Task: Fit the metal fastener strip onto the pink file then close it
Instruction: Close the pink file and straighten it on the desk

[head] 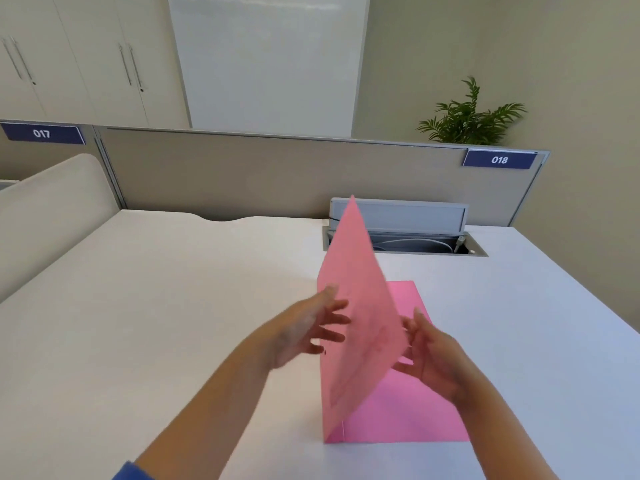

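The pink file (408, 417) lies on the white desk (173, 306), its back cover flat. Its front cover (360, 299) stands almost upright, hinged along the left spine and slightly blurred. My left hand (304, 330) is on the left side of the raised cover, fingers spread, fingertips at or near its face. To the right of the cover is my right hand (433, 358), fingers apart, close to the cover's free edge above the back cover. Neither hand grips anything. I see no metal fastener strip; the raised cover hides the spine area inside.
An open cable hatch (398, 216) with its lid up and a white cable inside sits just behind the file. A beige divider panel (242, 174) with labels 017 and 018 bounds the desk's far edge. A plant (471, 116) stands beyond it.
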`<state>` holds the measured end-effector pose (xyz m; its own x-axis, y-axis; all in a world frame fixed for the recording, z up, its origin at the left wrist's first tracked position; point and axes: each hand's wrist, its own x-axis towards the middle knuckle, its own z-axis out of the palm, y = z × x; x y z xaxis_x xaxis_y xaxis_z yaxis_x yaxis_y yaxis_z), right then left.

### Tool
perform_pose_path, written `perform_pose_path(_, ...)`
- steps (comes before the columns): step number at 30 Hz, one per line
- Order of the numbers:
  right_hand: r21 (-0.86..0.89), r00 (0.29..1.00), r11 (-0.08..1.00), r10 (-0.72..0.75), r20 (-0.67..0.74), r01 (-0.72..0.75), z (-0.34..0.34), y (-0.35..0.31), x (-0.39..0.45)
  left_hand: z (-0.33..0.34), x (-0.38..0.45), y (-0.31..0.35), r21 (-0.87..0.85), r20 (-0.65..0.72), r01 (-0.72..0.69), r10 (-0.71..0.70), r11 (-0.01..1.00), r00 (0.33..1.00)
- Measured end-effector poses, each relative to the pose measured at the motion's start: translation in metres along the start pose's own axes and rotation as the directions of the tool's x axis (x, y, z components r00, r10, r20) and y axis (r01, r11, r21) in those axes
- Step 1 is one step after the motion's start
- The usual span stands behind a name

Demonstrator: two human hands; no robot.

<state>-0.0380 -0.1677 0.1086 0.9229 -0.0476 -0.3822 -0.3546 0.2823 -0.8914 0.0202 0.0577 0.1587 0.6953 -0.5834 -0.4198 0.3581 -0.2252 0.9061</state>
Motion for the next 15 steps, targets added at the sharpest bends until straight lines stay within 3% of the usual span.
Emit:
perform_pose_path(3,0.174,0.999,0.984,-0.034,-0.014,0.036,-0.028,-0.014,-0.009,0.019,0.015,-0.018,0.062,0.048,0.081,-0.084,0.995,0.995)
perform_pose_path(6,0.102,0.999,0.994,-0.024,-0.047,0.029,-0.060,-0.017,-0.019,0.021,0.024,-0.027,0.133,-0.089,0.133,-0.122,0.982,0.989)
perform_pose_path(8,0.020,0.998,1.000,0.001,-0.069,0.000,-0.077,-0.014,-0.022,0.017,0.028,-0.033,0.148,-0.204,0.168,-0.136,0.975,0.969)
perform_pose_path(10,-0.155,0.984,0.987,0.019,-0.179,-0.047,-0.089,-0.008,-0.022,0.016,0.033,-0.041,0.160,-0.279,0.208,-0.158,0.965,0.947)
perform_pose_path(12,-0.357,0.960,0.926,0.019,-0.279,-0.122,-0.094,0.000,-0.021,0.016,0.038,-0.050,0.159,-0.345,0.255,-0.188,0.954,0.919)
perform_pose_path(15,-0.491,0.924,0.837,0.045,-0.380,-0.242,-0.089,0.014,-0.015,0.019,0.048,-0.064,0.132,-0.390,0.287,-0.217,0.949,0.895)
